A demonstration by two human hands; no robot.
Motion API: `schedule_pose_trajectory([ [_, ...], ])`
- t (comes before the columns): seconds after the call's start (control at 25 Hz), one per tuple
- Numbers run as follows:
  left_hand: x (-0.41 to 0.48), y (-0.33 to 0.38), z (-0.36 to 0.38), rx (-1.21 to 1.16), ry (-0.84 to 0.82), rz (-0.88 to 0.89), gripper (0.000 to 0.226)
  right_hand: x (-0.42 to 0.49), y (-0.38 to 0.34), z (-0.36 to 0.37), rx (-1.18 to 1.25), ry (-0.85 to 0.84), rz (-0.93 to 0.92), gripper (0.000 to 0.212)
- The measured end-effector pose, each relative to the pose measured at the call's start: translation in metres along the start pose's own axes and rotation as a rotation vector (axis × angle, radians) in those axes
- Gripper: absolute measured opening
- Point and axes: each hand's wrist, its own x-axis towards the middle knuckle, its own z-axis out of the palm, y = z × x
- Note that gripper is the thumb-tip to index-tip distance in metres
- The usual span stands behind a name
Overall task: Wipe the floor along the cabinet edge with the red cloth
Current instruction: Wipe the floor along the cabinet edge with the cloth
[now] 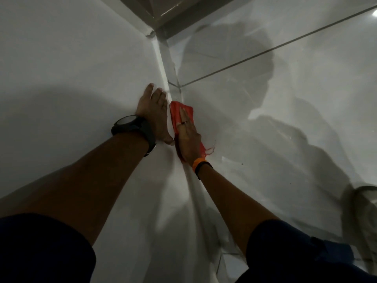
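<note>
The red cloth [177,113] lies flat on the glossy tiled floor [255,111], pressed right against the bottom edge of the white cabinet [81,64]. My right hand [188,137] rests palm down on the cloth with fingers straight, a ring on one finger and an orange band at the wrist. Frayed red threads stick out by the wrist. My left hand [156,111] is flat against the cabinet face just left of the cloth, fingers together, with a black watch on the wrist.
The cabinet edge runs from the near centre up to a dark corner base [161,27] at the top. A grout line [265,51] crosses the floor diagonally. A pale shoe or object [363,217] sits at the right edge. My shadow covers the tiles.
</note>
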Motion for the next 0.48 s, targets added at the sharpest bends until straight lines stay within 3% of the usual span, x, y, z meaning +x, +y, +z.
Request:
schedule_pose_trajectory([
  [0.2, -0.004, -0.002, -0.001, 0.009, -0.008, 0.001, 0.136, 0.046, -0.025, -0.010, 0.110, -0.019, 0.043, 0.051],
  [0.48, -0.010, 0.006, -0.003, 0.007, -0.024, 0.016, 0.133, 0.006, 0.012, 0.000, 0.032, 0.019, 0.120, 0.053],
])
